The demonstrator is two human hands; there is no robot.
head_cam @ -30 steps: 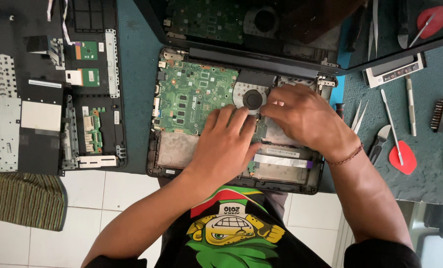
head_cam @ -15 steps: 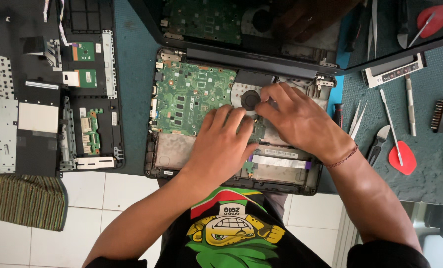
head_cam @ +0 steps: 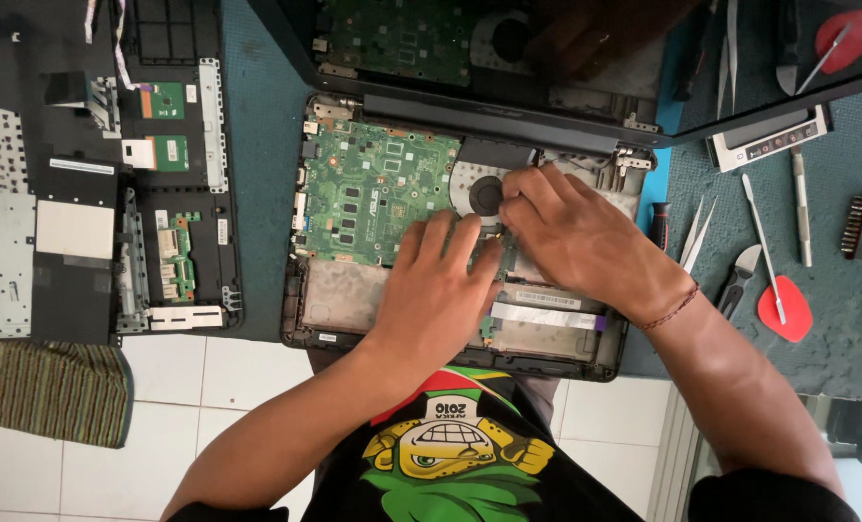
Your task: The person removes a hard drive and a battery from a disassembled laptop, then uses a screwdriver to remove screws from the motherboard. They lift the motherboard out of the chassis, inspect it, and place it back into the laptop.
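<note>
A dark teal work mat (head_cam: 257,174) is spread over the bench, and beyond its near edge a white tiled floor (head_cam: 189,387) is seen, with a striped cloth (head_cam: 59,391) lying at the lower left. An opened laptop base (head_cam: 354,300) is set in the middle of the mat, its green motherboard (head_cam: 373,188) and round cooling fan (head_cam: 487,193) laid bare. The left hand (head_cam: 441,290) is laid flat, fingers spread, on the lower edge of the board; nothing is seen gripped in it. The right hand (head_cam: 576,237) is curled just beside the fan with fingertips pressed down; whether anything is pinched there cannot be told. To the left a removed keyboard cover (head_cam: 93,193) is laid upside down. On the right, tweezers (head_cam: 694,232), a red pick (head_cam: 784,309) and thin metal tools are scattered. The lifted laptop lid (head_cam: 566,58) partly hides the far tools
</note>
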